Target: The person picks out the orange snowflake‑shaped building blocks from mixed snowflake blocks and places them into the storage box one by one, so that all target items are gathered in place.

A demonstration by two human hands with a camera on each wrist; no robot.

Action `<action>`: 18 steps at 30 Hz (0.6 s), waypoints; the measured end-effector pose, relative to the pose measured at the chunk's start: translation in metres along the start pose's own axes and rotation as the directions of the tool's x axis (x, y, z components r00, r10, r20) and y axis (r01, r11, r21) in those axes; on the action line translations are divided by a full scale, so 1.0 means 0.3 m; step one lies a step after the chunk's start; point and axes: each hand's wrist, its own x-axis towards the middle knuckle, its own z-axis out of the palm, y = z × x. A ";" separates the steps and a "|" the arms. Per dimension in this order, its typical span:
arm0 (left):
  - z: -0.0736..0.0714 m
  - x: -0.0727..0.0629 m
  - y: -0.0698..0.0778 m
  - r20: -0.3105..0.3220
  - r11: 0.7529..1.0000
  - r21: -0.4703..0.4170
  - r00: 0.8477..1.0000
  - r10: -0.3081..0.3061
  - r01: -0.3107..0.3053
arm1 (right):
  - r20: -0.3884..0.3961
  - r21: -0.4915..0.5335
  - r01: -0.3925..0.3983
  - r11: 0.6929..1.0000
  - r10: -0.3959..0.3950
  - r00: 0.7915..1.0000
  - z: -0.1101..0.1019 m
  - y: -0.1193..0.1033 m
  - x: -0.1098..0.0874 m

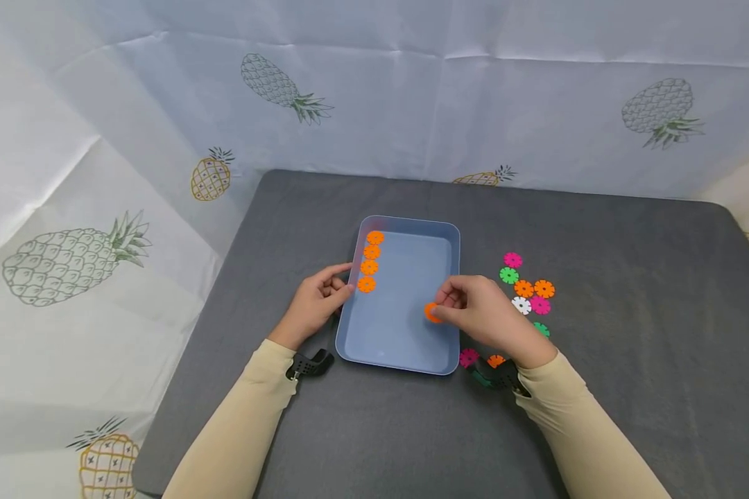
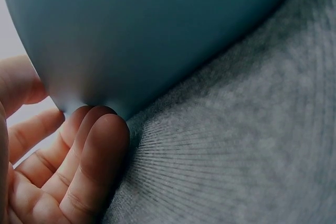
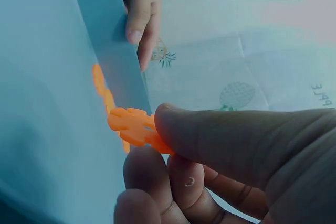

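Observation:
A blue rectangular tray [image 1: 406, 364] lies on the table, with several orange notched plastic discs [image 1: 369, 267] lined up along its left wall. My left hand [image 1: 315, 301] holds that wall, thumb at the rim and fingers against the outside; the left wrist view shows the fingertips [image 2: 107, 135] low on the tray's outer side. Over the right part of the tray, my right hand [image 1: 477, 312] pinches another orange disc [image 3: 134, 124] between thumb and fingers. In the right wrist view, this disc overlaps the row behind it.
Right of the tray lie loose discs: pink [image 1: 513, 260], light green [image 1: 508, 276], white [image 1: 521, 305], orange [image 1: 544, 288] and green [image 1: 541, 329]. Near the tray's lower right corner, a pink disc [image 1: 469, 357] and an orange disc [image 1: 496, 361] lie by my right wrist. A pineapple-print cloth [image 1: 374, 104] hangs behind the grey table [image 1: 630, 346].

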 end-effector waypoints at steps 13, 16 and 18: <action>-0.008 -0.003 -0.013 0.014 1.000 -0.011 1.000 0.006 -0.006 | 0.010 -0.005 0.029 1.000 -0.029 1.000 0.037 -0.040 0.073; -0.007 -0.002 -0.016 0.011 1.000 -0.013 1.000 0.003 -0.003 | 0.012 0.001 0.033 0.999 -0.033 0.999 0.048 -0.054 0.084; -0.007 -0.001 -0.015 0.009 1.000 -0.018 1.000 0.003 -0.003 | 0.015 -0.002 0.038 0.999 -0.038 0.999 0.055 -0.065 0.090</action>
